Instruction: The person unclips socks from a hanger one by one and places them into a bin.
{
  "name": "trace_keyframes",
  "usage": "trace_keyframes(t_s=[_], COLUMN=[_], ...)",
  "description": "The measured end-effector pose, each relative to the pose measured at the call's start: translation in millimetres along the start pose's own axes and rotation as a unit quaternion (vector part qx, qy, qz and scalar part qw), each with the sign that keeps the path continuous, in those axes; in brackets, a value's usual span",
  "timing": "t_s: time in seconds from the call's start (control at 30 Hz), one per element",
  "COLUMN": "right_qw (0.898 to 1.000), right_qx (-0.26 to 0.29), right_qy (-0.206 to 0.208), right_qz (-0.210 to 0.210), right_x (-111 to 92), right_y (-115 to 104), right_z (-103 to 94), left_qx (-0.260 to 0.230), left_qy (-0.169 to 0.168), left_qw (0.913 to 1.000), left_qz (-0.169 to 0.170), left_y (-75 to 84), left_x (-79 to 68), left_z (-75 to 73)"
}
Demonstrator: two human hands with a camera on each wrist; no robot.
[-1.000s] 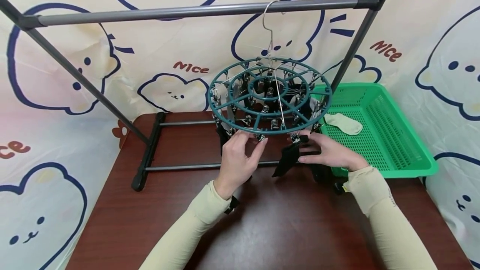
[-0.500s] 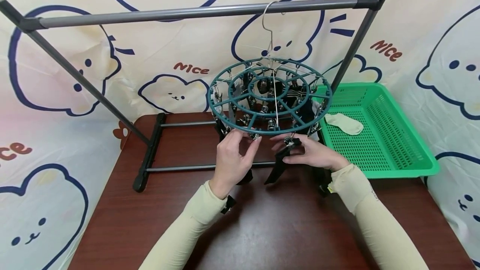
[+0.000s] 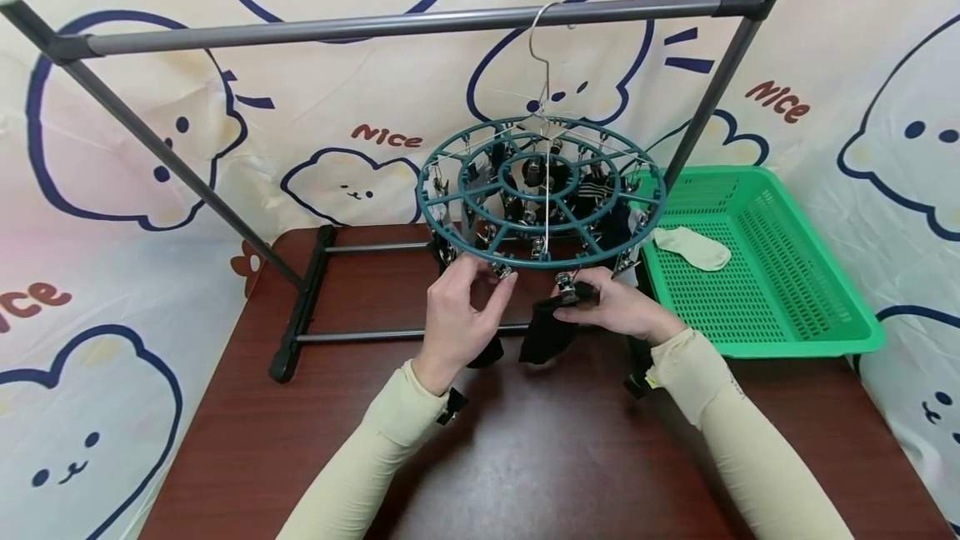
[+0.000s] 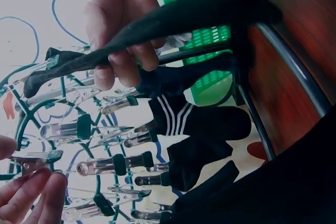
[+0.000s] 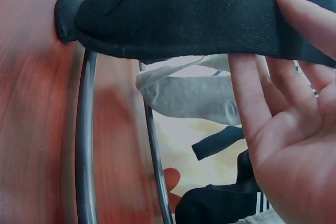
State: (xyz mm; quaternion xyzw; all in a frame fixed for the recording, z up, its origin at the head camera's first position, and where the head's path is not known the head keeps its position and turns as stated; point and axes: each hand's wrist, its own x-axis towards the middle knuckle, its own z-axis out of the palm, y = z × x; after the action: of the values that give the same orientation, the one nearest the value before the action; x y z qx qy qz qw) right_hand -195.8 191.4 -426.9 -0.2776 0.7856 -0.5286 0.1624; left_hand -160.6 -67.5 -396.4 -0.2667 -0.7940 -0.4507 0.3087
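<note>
A round green clip hanger [image 3: 517, 260] hangs by its metal hook at my chest-side front. At its near rim my left hand [image 3: 459, 315] pinches a metal clip [image 4: 34, 162] between thumb and fingers. Just to the right, a black sock [image 3: 546, 332] dangles below another metal clip [image 3: 566, 283]. My right hand [image 3: 622, 307] holds this sock near its upper end, thumb on one face and fingers behind, as the right wrist view shows. More socks hang from the hanger, including a black one with white stripes [image 4: 178, 116] and a grey one [image 5: 191, 98].
A dark metal rack [image 3: 405, 22] spans the back and carries the hanger; its lower bars cross the brown table [image 3: 540, 457]. On the right stands a green basket [image 3: 810, 273] with a pale sock [image 3: 693, 248] inside. A patterned cloth [image 3: 315, 90] covers the wall.
The hanger's front has turned leftward, its clips shifting with it. Both hands moved left too, the right hand more, and the black sock now faces the head view more broadly.
</note>
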Motion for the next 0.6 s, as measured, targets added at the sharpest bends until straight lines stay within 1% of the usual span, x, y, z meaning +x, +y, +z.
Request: trace_keyframes(t_s=[0.1,0.27,0.4,0.47,0.53,0.6], right_qw=[1.000,1.000,1.000,0.999,0.999,0.999], right_qx=[-0.006,-0.015,-0.017,-0.021,-0.028,-0.035], right_qy=[0.007,0.008,0.004,0.005,0.007,0.011], right_qz=[0.004,-0.014,-0.026,-0.031,-0.033,-0.031], right_x=[-0.3,0.7,1.8,2.6,3.3,3.6], right_y=[-0.6,-1.3,-3.5,-3.1,-2.2,-0.9], right_z=[1.2,2.0,2.7,3.7,5.1,6.5], left_qx=[-0.011,-0.030,-0.025,-0.020,-0.018,-0.011], left_qy=[-0.001,-0.003,0.009,0.026,0.057,0.091], left_qw=[0.9999,0.9994,0.9991,0.9986,0.9968,0.9928], left_qz=[0.003,0.018,0.034,0.042,0.053,0.078], left_y=[-0.5,-0.6,-1.1,-1.5,-1.9,-1.6], left_x=[-0.8,-1.3,-2.9,-3.6,-4.1,-4.4], left_z=[-1.1,-0.7,0.5,0.6,0.1,-0.2])
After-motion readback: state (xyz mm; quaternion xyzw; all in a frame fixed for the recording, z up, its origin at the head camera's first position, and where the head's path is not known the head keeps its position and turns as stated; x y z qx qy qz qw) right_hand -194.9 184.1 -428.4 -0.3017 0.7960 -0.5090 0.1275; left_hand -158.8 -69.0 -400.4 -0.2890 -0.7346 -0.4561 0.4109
